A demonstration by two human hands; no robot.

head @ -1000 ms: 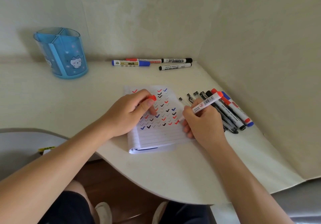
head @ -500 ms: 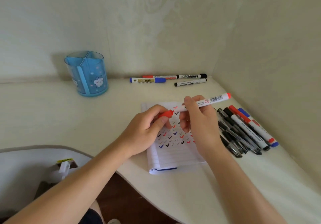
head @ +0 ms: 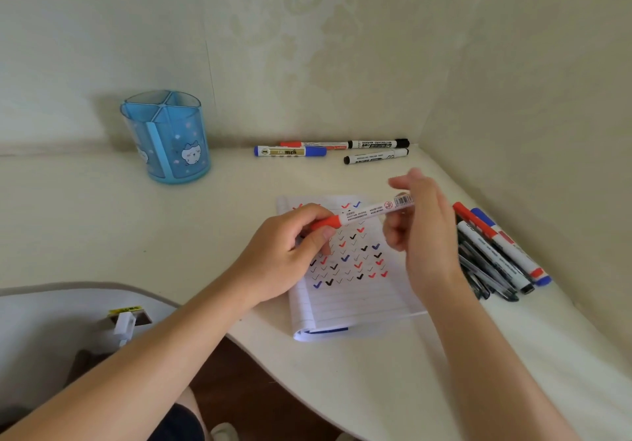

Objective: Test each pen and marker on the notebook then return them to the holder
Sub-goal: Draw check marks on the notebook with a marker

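Observation:
A white marker (head: 372,209) with a red cap hangs level above the notebook (head: 345,303), whose lined page is covered in red, blue and black ticks. My left hand (head: 284,255) grips the marker at its capped end. My right hand (head: 422,232) is blurred at the marker's other end, fingers spread loosely and not curled round the barrel. The blue pen holder (head: 171,139), divided into compartments, stands at the back left, with nothing showing above its rim.
Four markers lie along the back wall: a blue one (head: 290,150), a red one (head: 314,145) and two black ones (head: 376,157). A pile of pens and markers (head: 496,262) lies right of the notebook near the side wall. The desk's curved front edge is close to me.
My right hand lifted the marker off the page and my left hand pushed the red cap onto it. My right hand's fingers have now loosened from the barrel. The view tilted up.

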